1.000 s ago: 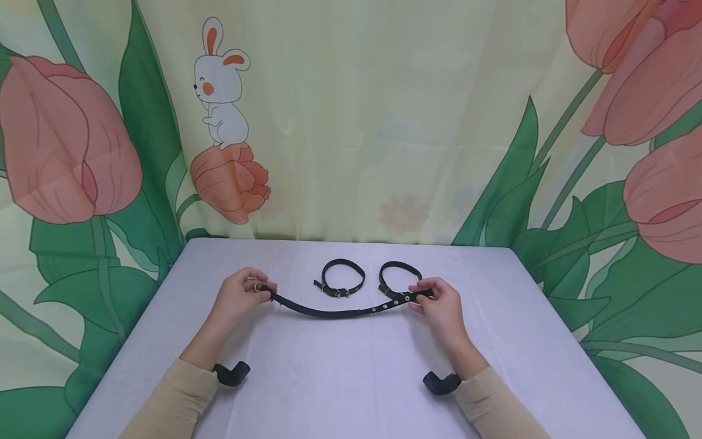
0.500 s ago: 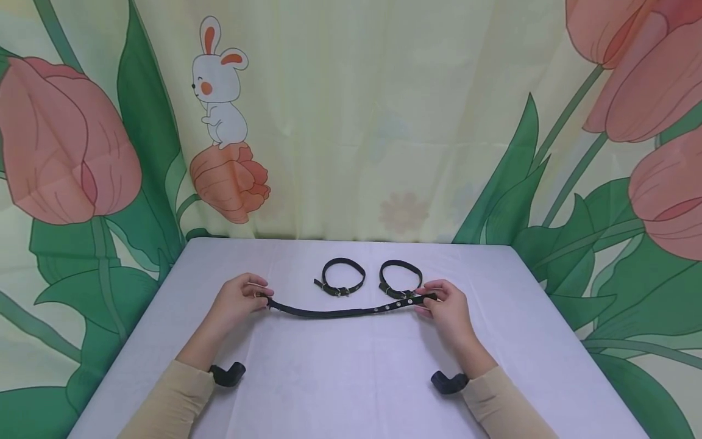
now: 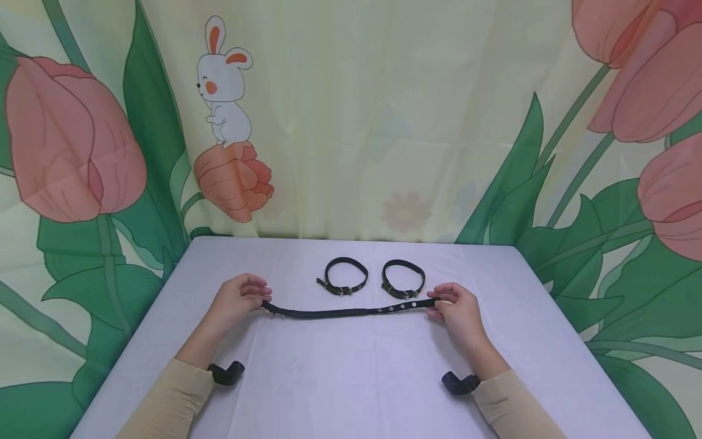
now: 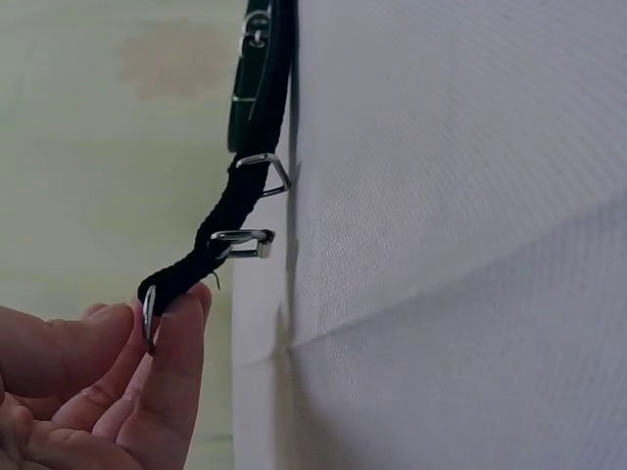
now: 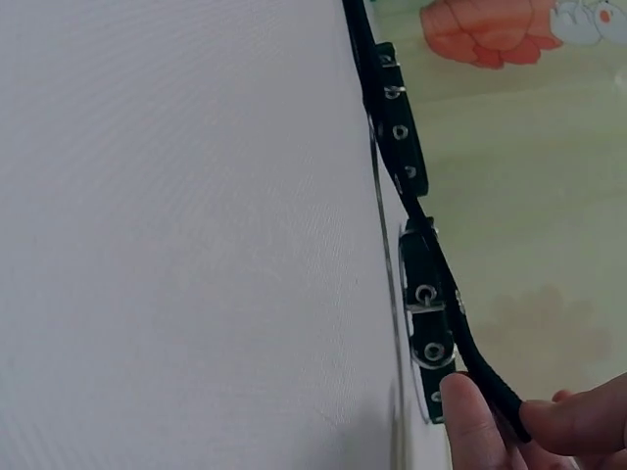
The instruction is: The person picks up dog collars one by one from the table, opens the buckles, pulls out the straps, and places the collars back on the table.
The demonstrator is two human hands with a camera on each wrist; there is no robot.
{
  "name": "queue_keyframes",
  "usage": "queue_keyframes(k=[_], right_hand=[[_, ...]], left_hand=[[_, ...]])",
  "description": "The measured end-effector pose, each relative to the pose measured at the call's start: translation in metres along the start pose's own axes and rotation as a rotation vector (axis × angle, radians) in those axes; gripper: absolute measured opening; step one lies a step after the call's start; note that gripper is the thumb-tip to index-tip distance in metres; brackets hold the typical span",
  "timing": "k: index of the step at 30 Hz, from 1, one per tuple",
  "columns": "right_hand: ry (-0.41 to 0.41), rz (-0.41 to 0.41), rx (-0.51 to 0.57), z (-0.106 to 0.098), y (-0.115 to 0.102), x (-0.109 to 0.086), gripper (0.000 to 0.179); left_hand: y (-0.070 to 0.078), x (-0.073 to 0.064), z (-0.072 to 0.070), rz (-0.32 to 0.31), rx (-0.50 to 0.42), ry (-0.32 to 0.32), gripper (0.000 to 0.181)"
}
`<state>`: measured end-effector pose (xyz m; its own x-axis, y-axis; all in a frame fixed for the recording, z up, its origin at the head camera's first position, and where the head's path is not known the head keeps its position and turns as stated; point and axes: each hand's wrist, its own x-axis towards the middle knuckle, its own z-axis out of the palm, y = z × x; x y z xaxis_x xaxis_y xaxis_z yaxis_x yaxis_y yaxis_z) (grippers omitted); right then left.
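Note:
An unfastened black collar (image 3: 334, 313) with eyelets stretches between the two hands, sagging slightly just above the table. My left hand (image 3: 239, 297) pinches its buckle end; in the left wrist view a metal ring (image 4: 149, 318) sits at the fingertips, and a silver buckle (image 4: 243, 241) hangs from the strap. The eyelet end is pinched between the thumb and fingers of my right hand (image 3: 456, 310). Behind the strap lie two buckled black collars, one round collar (image 3: 347, 291) at the middle and another collar (image 3: 404, 294) to its right.
A white cloth covers the table (image 3: 340, 378), whose far edge meets a curtain (image 3: 351, 122) printed with tulips and a rabbit. Black curved pieces, a left one (image 3: 227, 373) and a right one (image 3: 460, 384), stick out at the wrists beside the beige sleeves.
My right hand has moved right and slightly down, and the left hand has shifted slightly left and down. The collar between them hangs straighter and nearer the table. The two round collars stay put.

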<state>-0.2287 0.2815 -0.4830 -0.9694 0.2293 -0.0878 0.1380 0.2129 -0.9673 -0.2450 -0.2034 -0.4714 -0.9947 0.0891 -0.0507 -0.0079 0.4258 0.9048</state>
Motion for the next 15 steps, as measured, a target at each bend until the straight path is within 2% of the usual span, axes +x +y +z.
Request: queue_keyframes(k=[15], right_hand=[[-0.022,0.013,-0.028,-0.015,0.004,-0.003,0.03]], left_hand=[[-0.005,0.011,0.003,0.018,-0.008,0.036,0.032]])
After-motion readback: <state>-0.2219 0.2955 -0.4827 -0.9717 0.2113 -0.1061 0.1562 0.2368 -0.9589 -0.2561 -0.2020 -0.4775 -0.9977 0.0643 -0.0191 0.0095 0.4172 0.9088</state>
